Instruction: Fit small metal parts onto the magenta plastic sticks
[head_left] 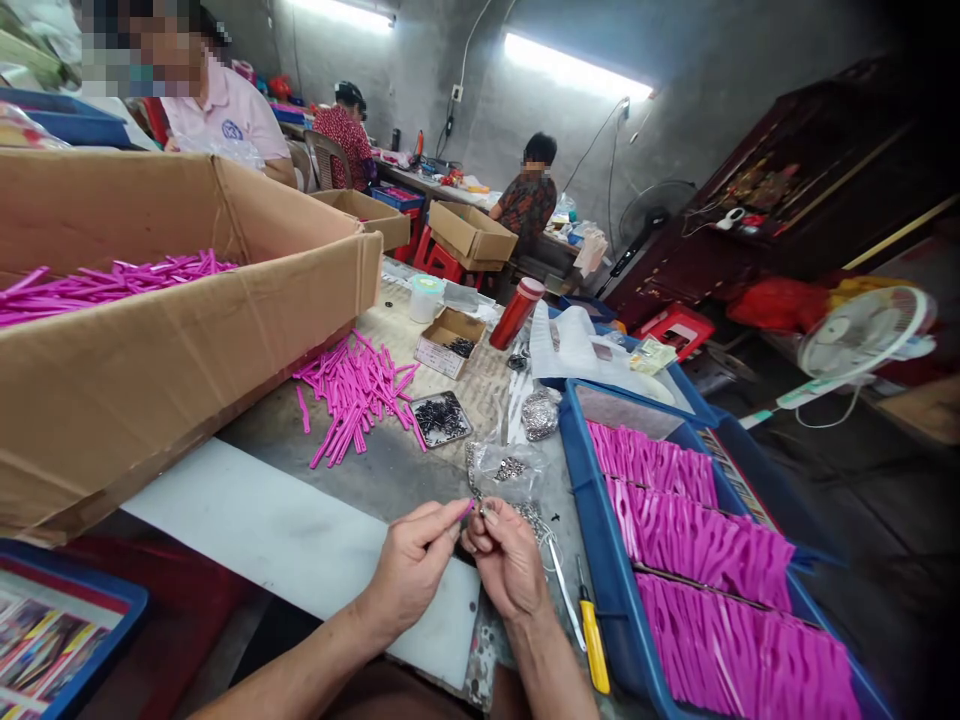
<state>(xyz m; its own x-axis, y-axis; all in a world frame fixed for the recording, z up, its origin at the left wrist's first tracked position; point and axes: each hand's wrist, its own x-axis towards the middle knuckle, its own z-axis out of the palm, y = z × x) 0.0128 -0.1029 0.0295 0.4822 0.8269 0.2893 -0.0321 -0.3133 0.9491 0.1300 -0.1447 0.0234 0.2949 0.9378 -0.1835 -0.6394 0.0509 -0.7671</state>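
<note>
My left hand pinches 1 pink stick, my right hand seemingly a metal bit; tray at 11 o'clock.

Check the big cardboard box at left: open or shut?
Open: the big cardboard box has no lid over it, and pink pieces show inside.

Worktable with magenta strips, white board, 1 red flask, 1 yellow-handled screwdriver

I have both bare forearms angled inward, left hand and right hand bringing their fingertips close together, each thumb pressed toward its index finger (the right's remaining fingers curl in, partly hidden).
</note>
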